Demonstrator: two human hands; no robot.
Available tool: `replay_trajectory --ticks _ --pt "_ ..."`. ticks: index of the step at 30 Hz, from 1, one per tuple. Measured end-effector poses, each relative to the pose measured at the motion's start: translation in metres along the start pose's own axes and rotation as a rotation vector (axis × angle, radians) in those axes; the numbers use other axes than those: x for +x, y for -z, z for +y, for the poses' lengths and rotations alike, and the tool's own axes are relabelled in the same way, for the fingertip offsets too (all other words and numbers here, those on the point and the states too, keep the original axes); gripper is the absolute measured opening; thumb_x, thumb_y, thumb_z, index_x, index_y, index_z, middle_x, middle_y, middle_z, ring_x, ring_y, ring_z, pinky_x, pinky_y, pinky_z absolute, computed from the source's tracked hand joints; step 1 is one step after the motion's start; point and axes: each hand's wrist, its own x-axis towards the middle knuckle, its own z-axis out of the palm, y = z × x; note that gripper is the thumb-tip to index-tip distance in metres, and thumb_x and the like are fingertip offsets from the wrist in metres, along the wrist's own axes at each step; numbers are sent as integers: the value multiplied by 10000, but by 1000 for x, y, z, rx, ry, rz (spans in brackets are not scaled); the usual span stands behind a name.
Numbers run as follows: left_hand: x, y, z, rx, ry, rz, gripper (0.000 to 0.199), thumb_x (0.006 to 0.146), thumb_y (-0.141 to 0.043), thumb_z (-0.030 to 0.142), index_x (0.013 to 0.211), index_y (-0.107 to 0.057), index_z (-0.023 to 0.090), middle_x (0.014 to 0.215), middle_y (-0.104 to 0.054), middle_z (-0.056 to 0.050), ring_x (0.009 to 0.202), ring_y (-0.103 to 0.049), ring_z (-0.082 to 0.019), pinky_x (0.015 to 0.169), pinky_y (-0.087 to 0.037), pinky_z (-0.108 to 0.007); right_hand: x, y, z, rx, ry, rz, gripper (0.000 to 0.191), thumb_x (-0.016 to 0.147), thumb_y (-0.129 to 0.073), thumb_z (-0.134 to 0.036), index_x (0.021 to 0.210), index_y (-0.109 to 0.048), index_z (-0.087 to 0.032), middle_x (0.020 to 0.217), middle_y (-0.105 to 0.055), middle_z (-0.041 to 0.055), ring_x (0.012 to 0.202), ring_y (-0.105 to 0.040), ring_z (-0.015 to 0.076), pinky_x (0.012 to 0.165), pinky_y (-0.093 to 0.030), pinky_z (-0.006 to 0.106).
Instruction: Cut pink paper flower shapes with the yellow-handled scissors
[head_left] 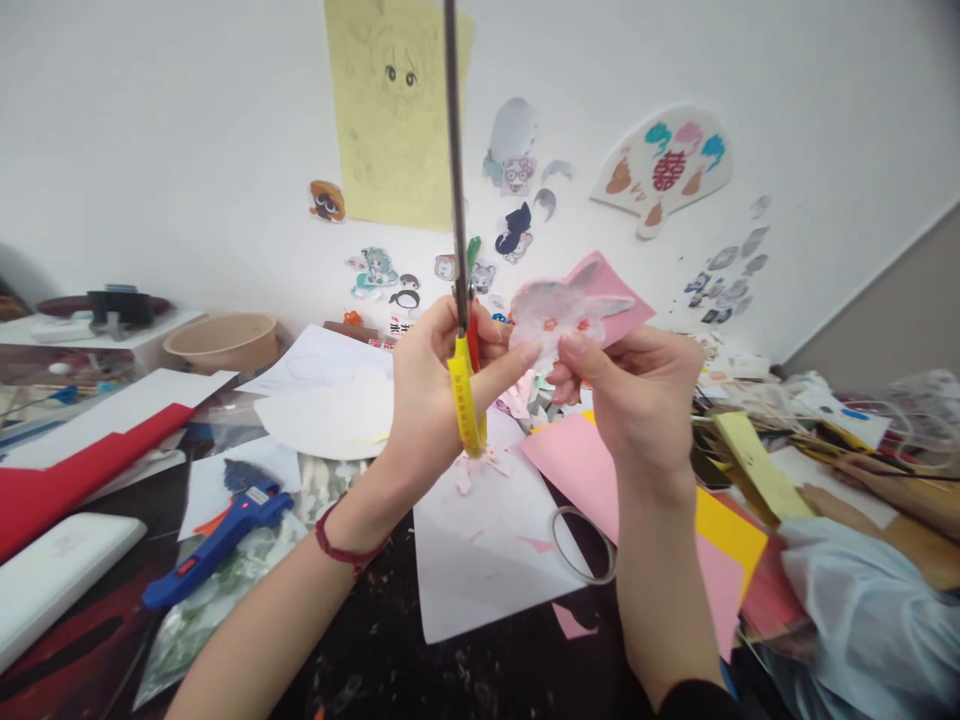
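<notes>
Scissors (463,345) stand almost upright in the left hand (439,375), the yellow loop resting near the thumb's base, so the tool seems parked there, likely to leave thumb and fingertips available for paper. From where I stand, that thumb reaches the lower left edge of a rabbit-shaped cutout (559,300), while the right hand (645,390) pinches its bottom edge narrowly between thumb and fingers. I can't tell how firmly the left fingers grip, since they are partly hidden behind the scissors. Held from both sides, the cutout probably sits steadier, its two red marks facing the person.

It is raised between the hands, above a white sheet (487,580) with pink scraps (537,545) on it; perhaps the sheet lies there to catch them. Pink paper (619,284) shows behind the cutout, one corner jutting up to the right. The cutout's long axis slants gently, its ears pointing right and upper right. The scissors' long axis is nearly vertical, the blades pointing up and running out of view.
</notes>
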Motion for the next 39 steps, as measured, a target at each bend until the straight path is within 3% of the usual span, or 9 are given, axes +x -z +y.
replay_trajectory --ticks 13,24,30,39 --pt "0 2 14 10 -13 -18 338 689 -846 135 753 -518 187 751 -605 32 643 -592 -92 642 -534 -263 -2 2 1 26 -11 -64 86 792 -814 -194 713 -780 -193 592 -719 -3 422 -613 101 403 -504 206" --pt "-2 7 12 63 -155 48 355 720 -855 156 781 -509 211 709 -589 35 719 -638 -139 696 -524 -304 -2 2 4 38 -24 -125 79 790 -816 -193 720 -780 -208 604 -724 -6 437 -625 108 409 -513 208" --pt "-3 7 11 127 -217 78 361 725 -871 209 792 -516 207 709 -597 31 705 -644 -142 686 -538 -301 1 3 9 51 -46 -177 56 820 -790 -207 765 -782 -197 638 -727 2 508 -658 123 499 -570 237" --pt "-2 7 11 166 -192 9 345 722 -862 192 745 -517 200 748 -572 31 701 -643 -126 666 -559 -280 3 -5 10 44 10 44 158 760 -843 -311 685 -735 -223 621 -612 -41 582 -523 84 550 -442 237"
